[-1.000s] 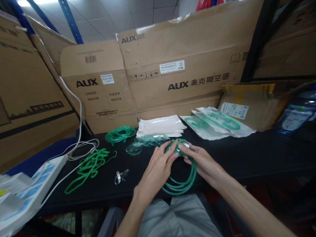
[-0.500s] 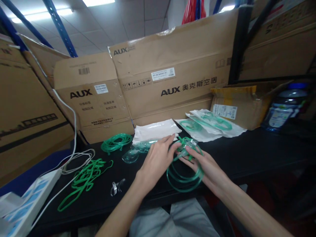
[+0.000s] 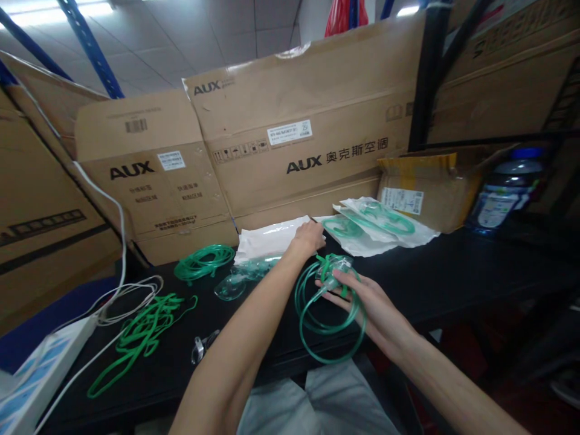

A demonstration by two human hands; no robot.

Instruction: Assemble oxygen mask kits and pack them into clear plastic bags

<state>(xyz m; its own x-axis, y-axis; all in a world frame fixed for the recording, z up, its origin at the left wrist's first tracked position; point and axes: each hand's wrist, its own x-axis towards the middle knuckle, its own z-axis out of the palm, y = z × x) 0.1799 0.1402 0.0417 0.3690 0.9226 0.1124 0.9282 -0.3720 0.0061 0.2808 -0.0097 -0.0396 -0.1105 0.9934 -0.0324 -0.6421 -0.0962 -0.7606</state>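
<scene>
My right hand (image 3: 362, 296) is closed around a clear face mask (image 3: 335, 269) with a coil of green tubing (image 3: 326, 314) that hangs in loops below it. My left hand (image 3: 308, 237) reaches forward onto the stack of empty white plastic bags (image 3: 267, 238) at the back of the black table (image 3: 453, 272); its fingers rest on the top bag's edge. A few more clear masks (image 3: 235, 281) lie just left of my left forearm.
Another green tubing coil (image 3: 203, 261), loose green straps (image 3: 136, 341), a white cable (image 3: 127, 296) and a small clear clip (image 3: 202, 345) lie at the left. Bagged mask sets (image 3: 380, 223) sit at the back right, beside a cardboard parcel (image 3: 421, 187) and a water bottle (image 3: 502, 193). AUX boxes (image 3: 294, 133) wall the back.
My left hand left the mask and tubing and reached forward to the stack of white bags. My right hand lifted the mask and coil slightly and kept hold.
</scene>
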